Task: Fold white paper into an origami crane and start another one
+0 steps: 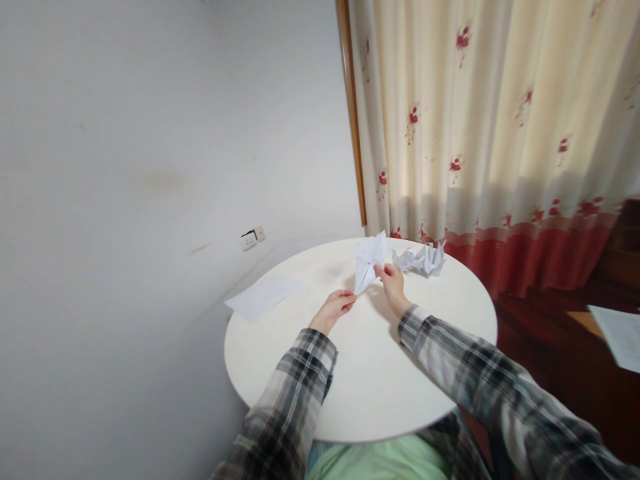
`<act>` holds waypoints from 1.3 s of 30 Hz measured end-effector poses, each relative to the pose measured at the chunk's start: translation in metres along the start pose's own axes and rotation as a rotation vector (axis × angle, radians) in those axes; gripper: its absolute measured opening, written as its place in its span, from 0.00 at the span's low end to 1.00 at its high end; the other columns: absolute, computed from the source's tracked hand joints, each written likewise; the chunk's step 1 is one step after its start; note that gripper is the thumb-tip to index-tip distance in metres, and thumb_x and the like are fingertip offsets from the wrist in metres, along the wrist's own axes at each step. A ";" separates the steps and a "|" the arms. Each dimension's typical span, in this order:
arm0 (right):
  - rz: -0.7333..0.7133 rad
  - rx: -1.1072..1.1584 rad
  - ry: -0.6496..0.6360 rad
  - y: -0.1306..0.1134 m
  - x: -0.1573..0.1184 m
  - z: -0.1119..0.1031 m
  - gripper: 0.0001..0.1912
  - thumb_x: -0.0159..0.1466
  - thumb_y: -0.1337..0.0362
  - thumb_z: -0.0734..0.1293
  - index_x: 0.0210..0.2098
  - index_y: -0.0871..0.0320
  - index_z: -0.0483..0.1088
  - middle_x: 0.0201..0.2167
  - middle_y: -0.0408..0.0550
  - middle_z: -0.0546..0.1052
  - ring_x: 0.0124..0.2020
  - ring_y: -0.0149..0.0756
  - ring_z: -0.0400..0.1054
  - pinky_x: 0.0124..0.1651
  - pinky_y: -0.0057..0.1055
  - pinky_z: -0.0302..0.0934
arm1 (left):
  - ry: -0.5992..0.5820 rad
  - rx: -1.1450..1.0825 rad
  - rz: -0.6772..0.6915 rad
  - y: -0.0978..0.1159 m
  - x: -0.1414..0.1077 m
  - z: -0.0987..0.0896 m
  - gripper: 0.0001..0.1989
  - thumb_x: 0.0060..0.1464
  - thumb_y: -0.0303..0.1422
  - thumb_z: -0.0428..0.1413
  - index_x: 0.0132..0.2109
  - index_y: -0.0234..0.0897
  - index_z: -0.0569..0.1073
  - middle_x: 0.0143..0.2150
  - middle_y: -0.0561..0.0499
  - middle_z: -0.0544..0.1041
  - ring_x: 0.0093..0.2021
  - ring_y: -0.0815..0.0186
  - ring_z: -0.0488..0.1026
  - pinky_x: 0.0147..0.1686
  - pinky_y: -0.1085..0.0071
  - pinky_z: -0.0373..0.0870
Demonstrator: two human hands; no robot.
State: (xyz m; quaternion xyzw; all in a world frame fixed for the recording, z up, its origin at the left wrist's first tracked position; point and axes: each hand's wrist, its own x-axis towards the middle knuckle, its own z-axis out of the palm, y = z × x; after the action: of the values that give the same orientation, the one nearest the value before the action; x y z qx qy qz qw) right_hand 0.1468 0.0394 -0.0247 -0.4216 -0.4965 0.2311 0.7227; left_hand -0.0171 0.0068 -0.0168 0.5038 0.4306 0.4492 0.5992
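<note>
A folded white paper [369, 260], roughly kite-shaped with a crease down its middle, is held up over the round white table [380, 373]. My left hand [336, 309] pinches its lower tip between thumb and fingers. On the paper's right edge, near its middle, my right hand [393, 283] grips it with thumb and fingers. Just beyond my right hand, several folded white paper pieces [425, 260] stand in a group on the table.
White sheets [265, 297] lie at the table's left edge by the wall [150, 267], which has a socket [249, 241]. A patterned curtain [475, 133] hangs behind the table. Further right, a printed sheet [620, 333] rests on a brown surface.
</note>
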 end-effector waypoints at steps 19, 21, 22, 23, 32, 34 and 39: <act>-0.001 0.008 -0.028 0.003 0.002 0.002 0.17 0.50 0.51 0.62 0.18 0.59 0.61 0.17 0.39 0.62 0.21 0.28 0.53 0.25 0.25 0.48 | -0.070 -0.043 -0.051 -0.002 0.004 -0.001 0.06 0.42 0.28 0.59 0.29 0.31 0.68 0.24 0.52 0.70 0.25 0.75 0.67 0.27 0.78 0.59; 0.003 0.009 -0.030 0.002 0.001 0.002 0.17 0.50 0.52 0.62 0.18 0.60 0.61 0.17 0.39 0.62 0.21 0.27 0.53 0.25 0.25 0.48 | -0.075 -0.045 -0.049 -0.003 0.005 -0.001 0.07 0.41 0.28 0.59 0.29 0.31 0.69 0.24 0.53 0.70 0.24 0.75 0.66 0.27 0.78 0.58; 0.004 0.009 -0.030 0.002 0.001 0.002 0.16 0.50 0.52 0.62 0.18 0.60 0.61 0.17 0.39 0.62 0.21 0.27 0.53 0.25 0.25 0.48 | -0.075 -0.046 -0.047 -0.003 0.005 -0.001 0.07 0.41 0.28 0.59 0.29 0.31 0.69 0.23 0.53 0.70 0.24 0.76 0.65 0.26 0.78 0.58; 0.004 0.009 -0.031 0.001 0.001 0.002 0.16 0.50 0.52 0.62 0.18 0.59 0.61 0.17 0.39 0.62 0.21 0.27 0.53 0.25 0.25 0.48 | -0.076 -0.044 -0.047 -0.003 0.005 -0.002 0.07 0.40 0.28 0.59 0.29 0.30 0.69 0.23 0.53 0.69 0.23 0.76 0.65 0.27 0.78 0.58; 0.000 -0.016 -0.031 -0.001 0.000 0.002 0.14 0.51 0.55 0.61 0.18 0.59 0.59 0.17 0.38 0.58 0.21 0.27 0.50 0.25 0.24 0.47 | -0.137 -0.066 -0.061 -0.006 0.005 -0.002 0.08 0.37 0.28 0.61 0.26 0.30 0.70 0.22 0.54 0.67 0.23 0.76 0.62 0.28 0.77 0.58; 0.001 -0.030 -0.028 0.000 0.000 0.001 0.14 0.51 0.55 0.61 0.17 0.59 0.59 0.16 0.38 0.57 0.21 0.27 0.50 0.25 0.24 0.46 | -0.149 -0.076 -0.081 -0.005 0.004 -0.001 0.09 0.36 0.29 0.62 0.26 0.29 0.70 0.21 0.55 0.67 0.23 0.77 0.62 0.28 0.77 0.57; -0.023 -0.058 -0.026 0.000 0.002 0.000 0.14 0.52 0.56 0.61 0.18 0.59 0.59 0.16 0.38 0.58 0.22 0.27 0.50 0.25 0.25 0.46 | -0.180 -0.055 -0.116 0.000 -0.001 0.002 0.12 0.35 0.33 0.62 0.26 0.29 0.69 0.21 0.55 0.66 0.22 0.77 0.61 0.26 0.78 0.56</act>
State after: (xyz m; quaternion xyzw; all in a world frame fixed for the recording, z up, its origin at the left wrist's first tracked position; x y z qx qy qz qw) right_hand 0.1476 0.0409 -0.0240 -0.4337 -0.5172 0.2140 0.7061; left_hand -0.0151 0.0053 -0.0169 0.4995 0.3910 0.3783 0.6741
